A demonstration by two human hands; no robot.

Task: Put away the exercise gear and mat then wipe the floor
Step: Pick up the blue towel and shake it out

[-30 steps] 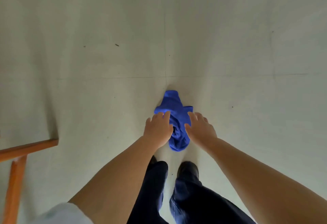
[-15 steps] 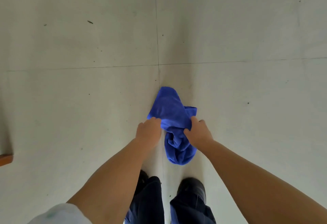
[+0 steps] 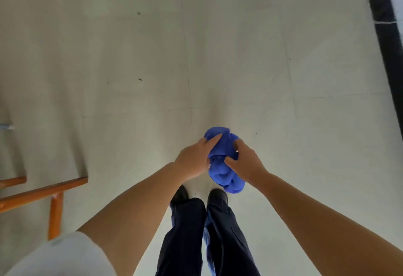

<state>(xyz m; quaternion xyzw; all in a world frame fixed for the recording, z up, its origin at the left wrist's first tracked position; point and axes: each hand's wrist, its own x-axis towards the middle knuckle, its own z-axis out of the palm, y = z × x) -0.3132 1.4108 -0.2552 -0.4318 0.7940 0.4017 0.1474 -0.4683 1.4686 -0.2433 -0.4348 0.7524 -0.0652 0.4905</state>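
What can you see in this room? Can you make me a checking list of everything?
Surface: pale tiled floor with thin seams and some small dark specks.
Job's things: crumpled blue cloth, bunched up; no mat or exercise gear in view.
Clutter: nothing seen.
Grippers: left hand and right hand both clutch the cloth.
Cables: nothing seen.
Surroundings: orange-brown wooden frame at left; dark vertical edge at upper right; dark shoes below.

- Short white fabric sleeve (image 3: 65, 256) on the left upper arm; both forearms bare.
- Loose dark navy trousers (image 3: 205, 236) covering both legs.
- Black rounded-toe shoes (image 3: 217, 195) below the trouser hems.
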